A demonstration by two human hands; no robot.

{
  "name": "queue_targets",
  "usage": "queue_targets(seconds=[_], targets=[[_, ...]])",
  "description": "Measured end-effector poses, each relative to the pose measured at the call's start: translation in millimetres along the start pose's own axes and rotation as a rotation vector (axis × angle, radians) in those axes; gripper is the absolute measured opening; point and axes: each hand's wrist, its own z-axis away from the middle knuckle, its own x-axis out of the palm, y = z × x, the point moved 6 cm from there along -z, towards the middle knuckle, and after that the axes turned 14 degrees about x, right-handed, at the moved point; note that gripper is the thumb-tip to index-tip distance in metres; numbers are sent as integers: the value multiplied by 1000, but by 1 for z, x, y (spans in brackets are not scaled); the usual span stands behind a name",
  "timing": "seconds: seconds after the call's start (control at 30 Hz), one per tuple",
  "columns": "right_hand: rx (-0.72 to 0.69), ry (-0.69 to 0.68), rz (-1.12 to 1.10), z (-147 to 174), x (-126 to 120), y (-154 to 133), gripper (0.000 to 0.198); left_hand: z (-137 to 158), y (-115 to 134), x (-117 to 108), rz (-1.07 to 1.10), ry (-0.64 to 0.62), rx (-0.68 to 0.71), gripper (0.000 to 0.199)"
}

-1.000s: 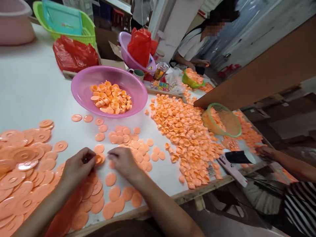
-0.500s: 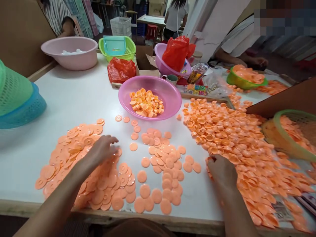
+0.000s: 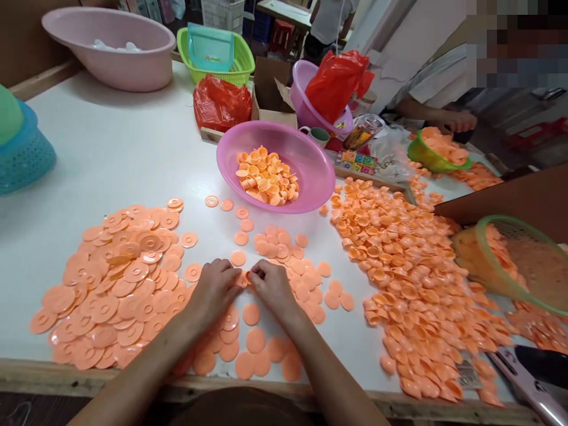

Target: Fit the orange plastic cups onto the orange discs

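My left hand (image 3: 216, 291) and my right hand (image 3: 274, 289) meet over the middle of the table, both closed, fingertips pinching small orange plastic parts (image 3: 243, 278) between them. Fingers mostly cover these parts; a disc shows on the left side and the rim of a small cup on the right. Beside my left hand spreads a heap of flat orange discs (image 3: 119, 290) with raised rings. Plainer orange discs (image 3: 306, 284) lie loose around and beyond my right hand. Further right is a large pile of small orange cups (image 3: 399, 278).
A pink basin (image 3: 317, 189) holding orange cup pieces stands ahead. Behind it are a red bag (image 3: 222, 103), a cardboard box (image 3: 276, 115) and a mug (image 3: 317, 136). Green baskets (image 3: 474, 260) stand right, a blue basket (image 3: 26, 154) left. A co-worker's hand (image 3: 459, 121) is at far right.
My left hand has moved right from the disc heap and my right hand left from the cup pile. They have come together with orange parts between them. The view has tilted down.
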Motion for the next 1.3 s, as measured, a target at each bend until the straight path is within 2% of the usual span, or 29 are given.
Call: queue_targets(seconds=[0.13,0.2,0.3,0.43,0.5,0.63,0.73,0.93,1.1,1.17,1.2,1.23,1.3], targets=[[-58,9,161,3,11,-9,21,2,-6,1,57,3,12,16],[-75,14,221,4,11,-12,24,2,-9,-3,147,-15,-11,23],[-70,25,249,1,4,-13,24,2,-15,-10,214,-68,-112,32],[-11,64,209,-9,-13,-6,19,-2,-16,-15,121,-159,-170,39],[-12,51,200,-12,-16,-4,18,-10,-12,-17,144,-114,-165,34],[-34,37,186,-11,-16,-5,17,-32,-1,-10,411,20,-209,19],[-44,25,191,-9,-14,-6,18,-42,4,2,473,15,-264,15],[-64,105,398,-11,-9,-14,21,-37,-2,15,532,16,-367,23],[19,55,179,-13,-4,-6,14,-36,4,10,504,10,-368,17],[-20,-14,30,-9,-15,2,13,-36,11,3,445,-46,-349,17],[-44,-19,-46,-5,-28,9,14,-38,15,-3,423,-55,-347,18],[-60,21,-106,2,-48,19,17,-41,20,-13,408,-38,-348,18],[-39,245,-131,23,-102,48,26,-55,32,-44,392,90,-340,18]])
